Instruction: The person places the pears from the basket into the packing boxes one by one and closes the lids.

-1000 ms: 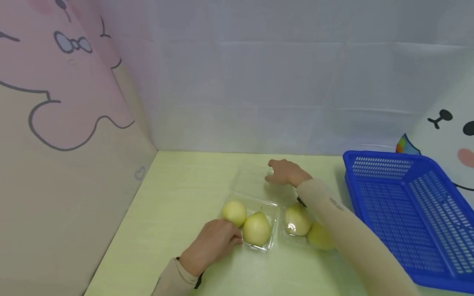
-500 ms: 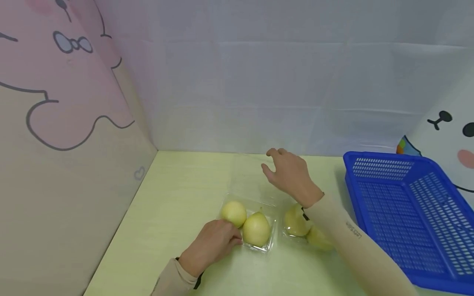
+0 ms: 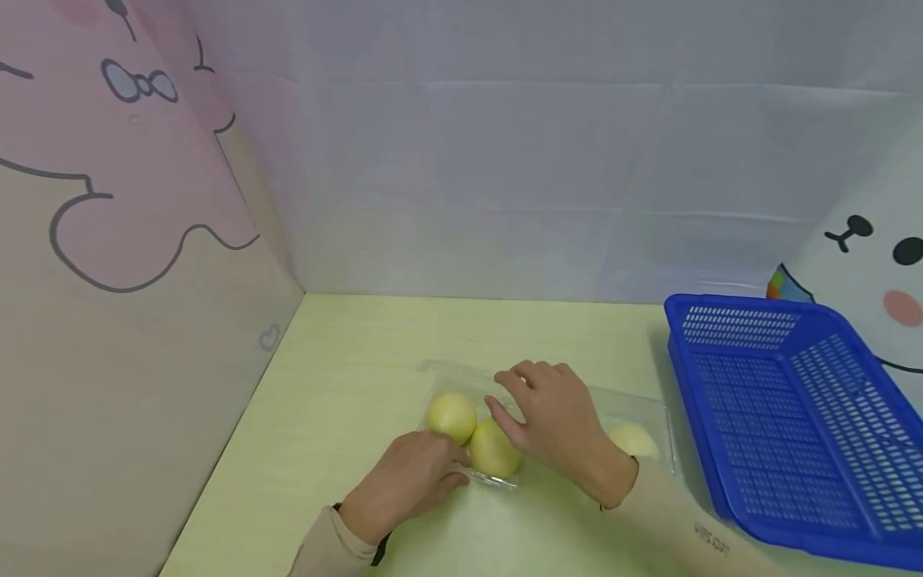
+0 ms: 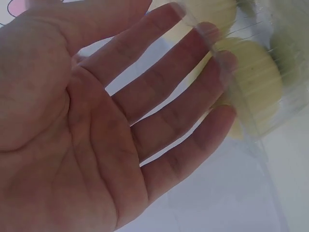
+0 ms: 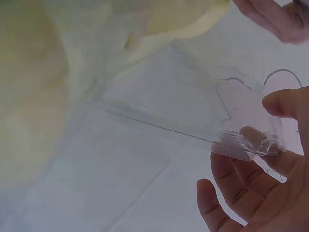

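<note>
Clear plastic clamshell box point(image 3: 472, 437) sits mid-table on the pale green table point(image 3: 346, 401), two yellow pears point(image 3: 494, 449) inside. Left hand point(image 3: 407, 481): fingers straight, flat against the box's near-left side (likely bracing it so it won't slide). Right hand point(image 3: 555, 421) pinches the edge of the clear lid point(image 5: 193, 116) between thumb and fingertips, lid angled over the fruit. Another pear point(image 3: 633, 441) lies in a second clear box, partly hidden. Blue basket point(image 3: 793, 417) stands at right.
</note>
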